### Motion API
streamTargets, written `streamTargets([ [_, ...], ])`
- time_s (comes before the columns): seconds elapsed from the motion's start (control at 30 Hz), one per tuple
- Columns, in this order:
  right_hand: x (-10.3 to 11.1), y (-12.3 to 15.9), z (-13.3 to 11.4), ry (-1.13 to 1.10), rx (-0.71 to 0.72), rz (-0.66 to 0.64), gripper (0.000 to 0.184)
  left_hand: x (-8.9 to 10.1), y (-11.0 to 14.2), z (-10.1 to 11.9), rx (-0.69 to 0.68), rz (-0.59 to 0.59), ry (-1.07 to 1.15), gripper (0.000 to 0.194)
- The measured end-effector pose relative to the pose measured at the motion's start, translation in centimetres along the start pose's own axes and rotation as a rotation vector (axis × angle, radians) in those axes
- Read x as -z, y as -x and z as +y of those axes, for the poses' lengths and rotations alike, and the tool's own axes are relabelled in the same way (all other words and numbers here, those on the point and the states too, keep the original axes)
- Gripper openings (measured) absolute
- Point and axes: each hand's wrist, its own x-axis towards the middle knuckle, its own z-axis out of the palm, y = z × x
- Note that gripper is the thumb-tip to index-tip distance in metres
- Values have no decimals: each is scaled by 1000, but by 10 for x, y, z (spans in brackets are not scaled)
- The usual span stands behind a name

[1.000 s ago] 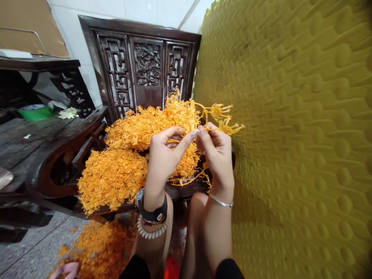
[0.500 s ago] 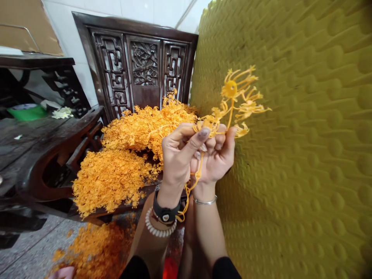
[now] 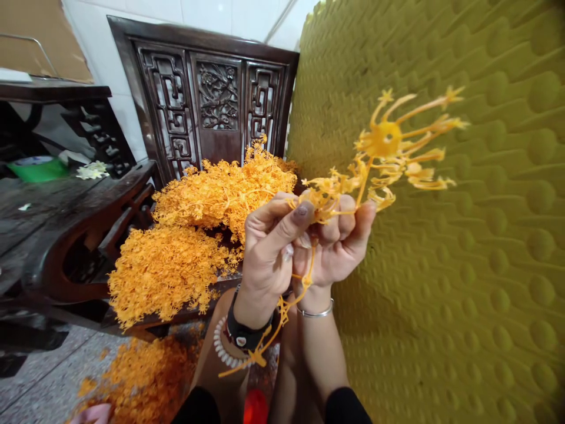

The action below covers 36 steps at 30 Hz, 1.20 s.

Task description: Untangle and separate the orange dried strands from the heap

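Both hands are raised together in the middle of the view, close to each other. My left hand (image 3: pixel 272 253) is closed, thumb pressed to the fingers, pinching an orange plastic flower stem (image 3: pixel 365 182). My right hand (image 3: pixel 338 244) is closed beside it, its fingertips also gripping the branching stem. A large orange bloom (image 3: pixel 388 139) with curved, star-tipped prongs sticks up to the right above the fingers. Thin jointed stalk hangs below the hands and across the left wrist. Parts of the stem between the fingers are hidden.
Heaped orange plastic flowers (image 3: pixel 168 271) lie on a dark carved wooden chair (image 3: pixel 220 144), and more loose orange pieces (image 3: pixel 150 374) lie on the floor. A textured yellow-green mat (image 3: pixel 441 294) stands upright at the right. On a dark table sits a green bowl (image 3: pixel 39 171).
The right hand has shifted slightly right, and the bloom has moved right and nearer the camera. The hanging stalk now stretches left across the left wrist. Both hands keep their hold.
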Motion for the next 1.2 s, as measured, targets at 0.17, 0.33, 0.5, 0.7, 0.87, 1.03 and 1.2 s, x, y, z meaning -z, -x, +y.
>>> streamTargets([
  [0.17, -2, 0, -7, 142, -26, 57, 54, 12, -7, -2, -57, 69, -265, 33],
  [0.33, 1, -8, -12, 68, 15, 86, 54, 14, -6, 8, -99, 60, -239, 39],
  [0.5, 2, -13, -7, 202, -68, -12, 54, 2, -4, 4, -21, 40, -122, 19],
  [0.7, 12, -9, -14, 300, 3, 46, 45, 14, -15, 2, -44, 111, -233, 13],
  [0.87, 22, -8, -14, 526, -4, 145, 39, 19, -14, 0, -41, -17, -262, 17],
  [1.03, 23, -9, -13, 612, 2, 156, 36, 19, -14, -2, -7, -105, -313, 20],
  [1.2, 24, -11, -13, 540, 16, 183, 27, 18, -12, 4, -29, -162, -283, 26],
])
